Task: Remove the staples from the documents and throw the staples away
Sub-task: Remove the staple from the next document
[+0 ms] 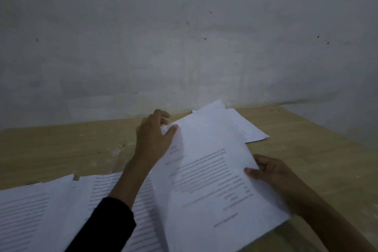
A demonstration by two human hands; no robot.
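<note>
The document (208, 170) is a white printed sheet, with more paper seemingly behind it, held slantwise over the middle of the table (61, 149). Its top end points toward the wall (184, 37) and its bottom end comes toward the person. The upper part of the page is blank. Dark lines of text run across the middle and lower part, too blurred to read. The paper bows a little between the two hands, and its lower right corner hangs over the wood. I can't make out any staple from here; the top corner is too soft and dim.

The left hand (153, 139) pinches the top left corner, with the thumb (171, 130) lying on the front of the page and the fingers curled round behind it. Its forearm reaches up from the lower left out of a black sleeve (110, 225). The right hand (270, 172) grips the right edge about halfway down, thumb pressed flat on the face of the paper and the other fingers folded beside and under the edge. Its bare forearm comes in from the lower right.

More printed sheets (41, 210) lie spread flat on the table at the lower left, partly under the left arm and under the held document. Another sheet (249, 129) lies flat farther back to the right, close to the wall, its near side hidden behind the held page. The table is pale wood and the wall is plain grey with a few dark specks.
</note>
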